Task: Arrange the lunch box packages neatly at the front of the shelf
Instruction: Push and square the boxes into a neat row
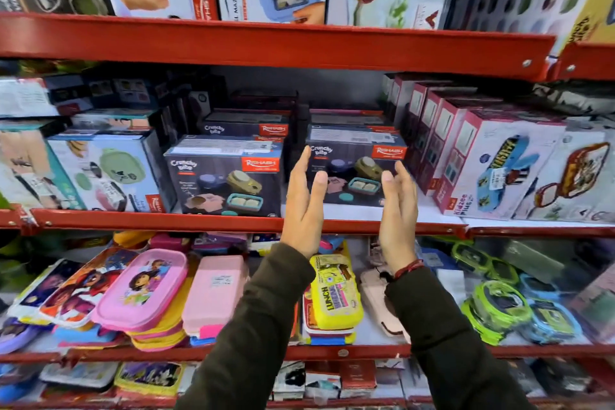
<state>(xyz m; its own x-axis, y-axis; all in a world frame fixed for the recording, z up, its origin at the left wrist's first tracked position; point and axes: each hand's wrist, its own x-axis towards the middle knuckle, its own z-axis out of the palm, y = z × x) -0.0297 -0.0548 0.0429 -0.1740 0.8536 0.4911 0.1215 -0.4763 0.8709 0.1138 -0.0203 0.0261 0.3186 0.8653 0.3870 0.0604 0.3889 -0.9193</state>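
Two dark "Crunchy bite" lunch box packages stand on the middle red shelf (pixel 206 221). The left package (pixel 226 181) sits at the shelf's front edge. The right package (pixel 356 173) stands a little further back, with more of the same boxes stacked behind both. My left hand (pixel 304 206) and my right hand (pixel 399 216) are raised in front of the right package, palms facing each other, fingers straight and apart. Neither hand touches the box. Both hold nothing.
A pale green lunch box carton (pixel 106 173) stands left of the dark boxes. Pink and white "Kidzee Plus" cartons (pixel 492 170) stand in a row to the right. The shelf below carries loose pink (pixel 143 289) and yellow (pixel 332 293) lunch boxes. Large cartons fill the top shelf.
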